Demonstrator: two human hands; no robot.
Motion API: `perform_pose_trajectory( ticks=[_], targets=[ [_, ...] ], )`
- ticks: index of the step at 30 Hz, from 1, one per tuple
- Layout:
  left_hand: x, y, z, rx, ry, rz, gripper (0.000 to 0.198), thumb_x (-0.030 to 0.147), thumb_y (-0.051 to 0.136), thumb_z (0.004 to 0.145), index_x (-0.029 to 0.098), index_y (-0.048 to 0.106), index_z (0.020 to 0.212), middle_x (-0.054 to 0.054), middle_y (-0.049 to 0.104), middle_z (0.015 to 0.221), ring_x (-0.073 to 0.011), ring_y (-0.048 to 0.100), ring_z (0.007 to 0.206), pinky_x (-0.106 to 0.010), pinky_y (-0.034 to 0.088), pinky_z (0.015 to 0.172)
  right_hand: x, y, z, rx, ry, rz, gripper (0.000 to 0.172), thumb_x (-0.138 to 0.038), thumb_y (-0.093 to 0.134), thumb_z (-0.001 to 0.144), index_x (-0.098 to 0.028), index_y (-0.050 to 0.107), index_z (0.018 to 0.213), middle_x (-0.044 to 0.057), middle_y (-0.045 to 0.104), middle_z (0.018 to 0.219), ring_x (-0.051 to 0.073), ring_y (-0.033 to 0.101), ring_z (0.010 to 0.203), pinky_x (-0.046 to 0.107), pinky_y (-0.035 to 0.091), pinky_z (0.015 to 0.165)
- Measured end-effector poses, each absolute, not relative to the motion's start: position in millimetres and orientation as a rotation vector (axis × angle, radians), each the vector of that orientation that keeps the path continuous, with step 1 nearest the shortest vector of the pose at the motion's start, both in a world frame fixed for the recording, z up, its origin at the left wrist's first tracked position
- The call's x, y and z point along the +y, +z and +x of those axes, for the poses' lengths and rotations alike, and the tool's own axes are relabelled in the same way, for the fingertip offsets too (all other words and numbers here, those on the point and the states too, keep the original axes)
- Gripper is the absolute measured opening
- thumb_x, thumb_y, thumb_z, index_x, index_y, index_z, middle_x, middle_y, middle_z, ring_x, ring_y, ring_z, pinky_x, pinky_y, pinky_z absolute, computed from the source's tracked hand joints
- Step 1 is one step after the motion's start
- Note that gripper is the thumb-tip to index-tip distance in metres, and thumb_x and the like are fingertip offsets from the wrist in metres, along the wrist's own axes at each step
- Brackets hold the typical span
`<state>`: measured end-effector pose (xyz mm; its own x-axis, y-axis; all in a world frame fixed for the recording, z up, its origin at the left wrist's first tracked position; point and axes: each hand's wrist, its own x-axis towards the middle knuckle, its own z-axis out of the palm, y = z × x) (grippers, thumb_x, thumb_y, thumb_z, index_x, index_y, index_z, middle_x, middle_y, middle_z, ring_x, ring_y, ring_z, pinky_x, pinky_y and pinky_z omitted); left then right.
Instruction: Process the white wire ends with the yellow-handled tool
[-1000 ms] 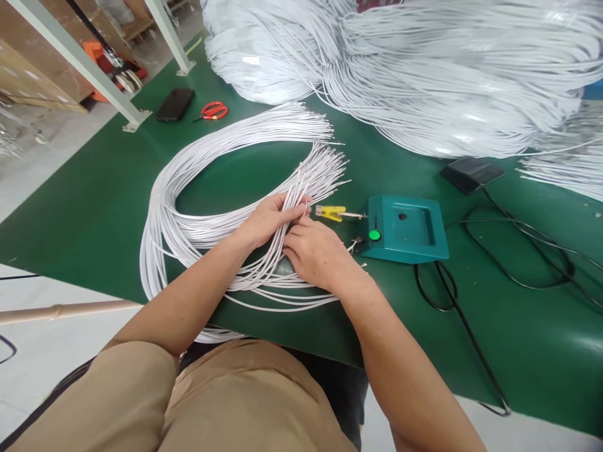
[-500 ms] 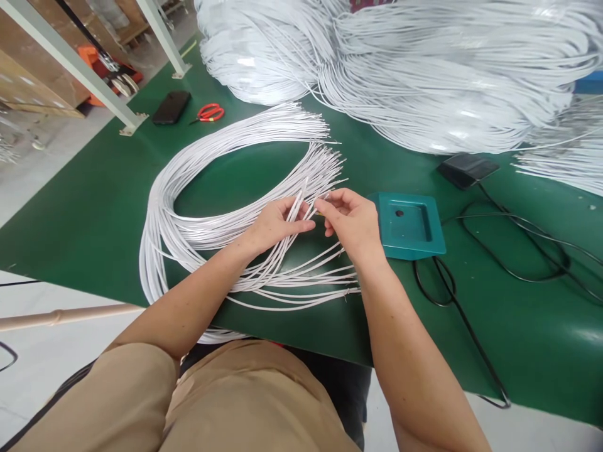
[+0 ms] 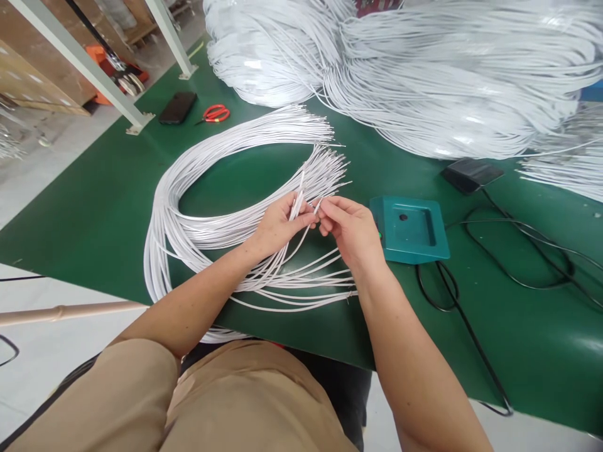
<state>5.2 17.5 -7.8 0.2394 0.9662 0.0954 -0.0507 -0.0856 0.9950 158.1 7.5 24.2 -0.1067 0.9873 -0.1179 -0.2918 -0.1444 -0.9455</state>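
Note:
White cables (image 3: 162,213) lie in a big loop on the green table, their cut ends fanned out beyond my hands. My left hand (image 3: 285,226) is closed around several cables, whose ends stick up between thumb and fingers. Close beside it, my right hand (image 3: 346,223) pinches one cable near its end, fingertips almost touching the left hand. More loose cables (image 3: 301,292) fan out to the right beneath both hands. The tip details between my fingers are too small to make out.
A teal device (image 3: 414,229) with a recessed top stands right of my right hand, with black cords (image 3: 471,326) beyond. Large white cable bundles (image 3: 438,81) fill the back. Red-handled cutters (image 3: 217,113), a dark flat case (image 3: 178,107) and a black box (image 3: 471,174) lie on the table (image 3: 85,207).
My right hand has come slightly nearer my left, and one cable now bends apart from the held bunch toward the right fingertips. The whole view has shifted slightly.

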Motion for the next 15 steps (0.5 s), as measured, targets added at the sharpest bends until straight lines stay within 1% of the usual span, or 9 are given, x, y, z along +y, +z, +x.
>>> perform_pose_trajectory(
  ticks=[2,3,4,5,6,7,11,15],
  targets=[
    [17.2,-6.9,5.9,0.913,1.095,1.333,0.030,0.033,0.074,0.078,0.016,0.049,0.079,0.001,0.066,0.074,-0.0096,0.062,0.067,-0.023,0.047,0.068,7.6,25.1,158.5,-0.937,1.547,-1.032,0.012,-0.027,0.070,0.073,-0.016,0.067,0.068,-0.003,0.055,0.057,0.007,0.045,0.051,0.023,0.039,0.052],
    [16.9,-6.3,6.1,0.907,1.078,1.329,0.029,0.032,0.072,0.078,0.016,0.049,0.079,0.000,0.067,0.075,-0.0095,0.063,0.067,-0.023,0.047,0.067,7.7,25.8,159.2,-0.948,1.528,-1.043,0.009,-0.025,0.070,0.072,-0.017,0.069,0.073,-0.004,0.055,0.057,0.007,0.046,0.052,0.023,0.039,0.053],
    [16.4,-5.7,6.2,0.908,1.056,1.327,0.028,0.031,0.071,0.079,0.016,0.048,0.079,0.000,0.067,0.076,-0.0095,0.063,0.067,-0.023,0.048,0.067,7.9,26.6,160.2,-0.973,1.492,-1.052,0.010,-0.024,0.070,0.071,-0.018,0.072,0.080,-0.005,0.056,0.059,0.008,0.047,0.054,0.023,0.040,0.055],
    [15.8,-5.0,6.1,0.909,1.034,1.327,0.027,0.031,0.070,0.080,0.016,0.047,0.079,-0.001,0.068,0.077,-0.0095,0.063,0.067,-0.023,0.048,0.067,8.2,27.3,161.6,-1.006,1.454,-1.060,0.017,-0.022,0.070,0.071,-0.019,0.073,0.087,-0.005,0.057,0.062,0.008,0.048,0.055,0.023,0.041,0.057],
    [15.4,-4.5,5.9,0.907,1.014,1.331,0.026,0.030,0.069,0.081,0.016,0.047,0.079,-0.001,0.068,0.077,-0.0096,0.063,0.068,-0.023,0.048,0.068,8.6,27.8,163.1,-1.041,1.420,-1.067,0.021,-0.022,0.070,0.070,-0.020,0.074,0.091,-0.005,0.059,0.064,0.008,0.049,0.057,0.024,0.042,0.059],
    [15.0,-4.0,5.6,0.901,1.000,1.336,0.025,0.030,0.068,0.082,0.016,0.047,0.079,-0.001,0.068,0.078,-0.0096,0.063,0.068,-0.023,0.048,0.068,9.2,28.1,164.7,-1.073,1.397,-1.076,0.023,-0.022,0.070,0.070,-0.020,0.074,0.092,-0.004,0.061,0.067,0.008,0.050,0.059,0.024,0.043,0.060],
    [14.6,-2.1,3.7,0.888,0.980,1.358,0.025,0.031,0.067,0.083,0.016,0.047,0.079,-0.001,0.068,0.079,-0.0093,0.063,0.067,-0.024,0.049,0.069,11.6,27.0,169.6,-1.123,1.363,-1.125,0.015,-0.025,0.073,0.068,-0.017,0.074,0.080,0.000,0.068,0.076,0.010,0.053,0.063,0.026,0.044,0.063],
    [14.5,0.3,2.4,0.894,1.025,1.359,0.024,0.027,0.068,0.081,0.016,0.047,0.078,0.000,0.065,0.078,-0.0099,0.063,0.071,-0.025,0.050,0.073,12.7,25.9,169.4,-1.097,1.361,-1.141,0.016,-0.027,0.077,0.064,-0.016,0.071,0.075,-0.002,0.066,0.069,0.008,0.051,0.059,0.026,0.044,0.062]
  ],
)
